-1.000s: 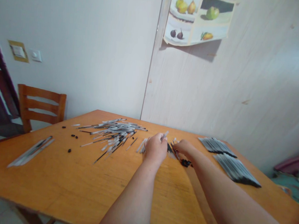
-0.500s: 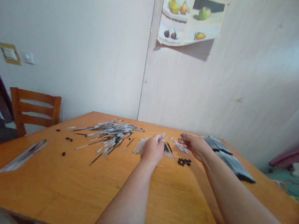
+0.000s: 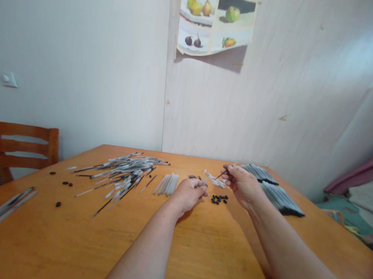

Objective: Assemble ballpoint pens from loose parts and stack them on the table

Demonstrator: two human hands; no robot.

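My left hand point(image 3: 189, 193) is closed in a pinch on a translucent pen barrel point(image 3: 205, 181), low over the table. My right hand point(image 3: 242, 181) pinches a thin dark pen refill point(image 3: 221, 174), tilted, its near end pointing towards the left hand's barrel; a small gap seems to separate them. White pen caps point(image 3: 218, 182) lie behind and between the hands. Below them sits a cluster of small black plugs point(image 3: 218, 199). A row of empty translucent barrels point(image 3: 167, 184) lies left of my left hand. More refills behind that hand are mostly hidden.
A loose heap of pen parts point(image 3: 124, 171) spreads over the table's left half. Two stacks of pens point(image 3: 280, 198) with black ends lie at the right. Several stray black plugs point(image 3: 58, 204) and a bundle of long pieces point(image 3: 7, 208) are far left. A wooden chair point(image 3: 21, 146) stands beyond.
The view has turned right, so the table's contents sit further left. The refill now shows plainly in my right hand's fingers. My left hand has lowered with the barrel.
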